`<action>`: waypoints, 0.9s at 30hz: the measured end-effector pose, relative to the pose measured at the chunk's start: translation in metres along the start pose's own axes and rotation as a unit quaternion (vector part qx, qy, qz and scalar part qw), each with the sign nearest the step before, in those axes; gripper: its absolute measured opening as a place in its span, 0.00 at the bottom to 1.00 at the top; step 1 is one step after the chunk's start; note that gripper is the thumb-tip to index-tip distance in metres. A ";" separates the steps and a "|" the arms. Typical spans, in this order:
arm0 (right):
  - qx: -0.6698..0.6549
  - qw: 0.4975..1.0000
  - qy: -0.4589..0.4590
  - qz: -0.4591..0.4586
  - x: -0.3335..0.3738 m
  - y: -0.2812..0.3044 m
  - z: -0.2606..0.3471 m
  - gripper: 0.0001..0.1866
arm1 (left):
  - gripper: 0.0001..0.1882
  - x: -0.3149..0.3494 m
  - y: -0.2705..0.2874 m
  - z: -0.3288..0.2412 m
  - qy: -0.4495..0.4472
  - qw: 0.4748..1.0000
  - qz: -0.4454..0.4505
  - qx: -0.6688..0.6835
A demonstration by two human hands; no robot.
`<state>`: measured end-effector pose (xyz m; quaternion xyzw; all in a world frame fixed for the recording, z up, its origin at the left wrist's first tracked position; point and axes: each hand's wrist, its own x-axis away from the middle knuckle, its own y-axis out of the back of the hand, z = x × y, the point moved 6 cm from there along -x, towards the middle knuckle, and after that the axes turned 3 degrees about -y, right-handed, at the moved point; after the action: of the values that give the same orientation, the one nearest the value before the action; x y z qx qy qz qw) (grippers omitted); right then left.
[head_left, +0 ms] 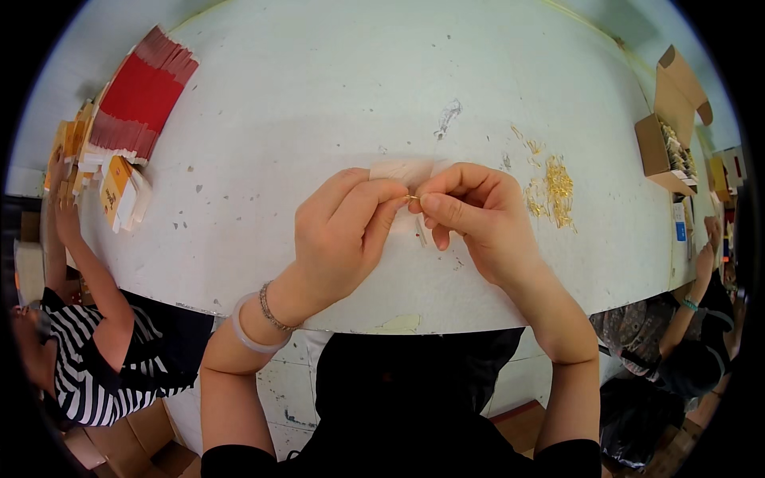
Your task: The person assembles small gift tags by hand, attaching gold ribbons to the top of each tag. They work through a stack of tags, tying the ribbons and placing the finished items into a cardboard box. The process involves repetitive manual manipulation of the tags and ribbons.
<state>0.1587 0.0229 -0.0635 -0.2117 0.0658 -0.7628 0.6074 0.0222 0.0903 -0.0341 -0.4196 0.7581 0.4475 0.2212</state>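
We pinch a small gold pin [411, 197] between left hand [343, 239] and right hand [478, 219], fingertips closed, above the tabletop [319, 103].

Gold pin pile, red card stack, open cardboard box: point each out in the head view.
gold pin pile [555, 191], head view, middle of the loose heap right of the hands.
red card stack [142, 95], head view, red top face.
open cardboard box [652, 147], head view, its near side wall.

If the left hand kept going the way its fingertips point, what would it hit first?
Probably the right hand: the left hand points rightward, its fingertips already meeting the right's at a small gold piece. Depth is unclear.
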 end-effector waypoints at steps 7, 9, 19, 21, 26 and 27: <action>0.281 0.910 0.276 -0.126 0.014 0.007 0.031 0.06 | 0.08 -0.001 -0.001 0.004 0.095 0.992 0.017 0.087; 0.308 0.882 0.324 -0.152 0.019 -0.003 0.030 0.08 | 0.09 0.003 -0.001 0.000 0.134 0.986 0.020 0.100; 0.284 0.925 0.231 -0.106 0.019 -0.005 0.028 0.15 | 0.11 0.006 -0.005 -0.008 0.055 0.996 0.000 0.068; 0.256 0.939 0.199 -0.115 0.018 -0.002 0.026 0.14 | 0.12 0.005 -0.005 -0.011 0.023 0.999 0.008 0.037; 0.183 0.971 0.127 -0.082 0.013 -0.001 0.020 0.10 | 0.14 0.003 -0.003 -0.019 -0.055 0.997 0.023 -0.039; 0.180 0.974 0.114 -0.071 0.012 0.000 0.020 0.09 | 0.14 0.002 -0.002 -0.021 -0.070 0.996 0.017 -0.052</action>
<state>0.1645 0.0144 -0.0422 -0.0142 -0.0190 -0.8224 0.5684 0.0235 0.0709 -0.0257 -0.3856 0.7234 0.5184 0.2434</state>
